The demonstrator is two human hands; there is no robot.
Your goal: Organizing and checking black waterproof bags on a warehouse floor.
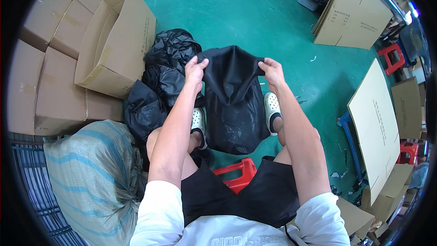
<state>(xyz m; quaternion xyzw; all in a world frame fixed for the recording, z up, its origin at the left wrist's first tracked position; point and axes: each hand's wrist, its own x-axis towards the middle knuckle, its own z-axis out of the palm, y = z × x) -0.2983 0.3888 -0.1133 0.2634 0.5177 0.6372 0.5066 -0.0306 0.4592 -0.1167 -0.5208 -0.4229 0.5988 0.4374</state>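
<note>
Between my feet a filled black plastic bag [236, 130] stands on the floor. Over its far end I stretch a smooth black cloth-like piece [230, 70] that sags in folds at the middle. My left hand [195, 70] pinches its left corner between thumb and fingers. At the right corner my right hand [271, 70] has the same kind of grip, thumb on top. Whether the piece is separate from the bag below or part of it I cannot tell.
More black plastic bags [170, 70] lie to the left, beside an open cardboard box [116, 41] and stacked cartons [61, 91]. A striped woven sack [91, 173] bulges at the near left. Flat cardboard [375, 127] leans at the right. A red stool [239, 177] is under me.
</note>
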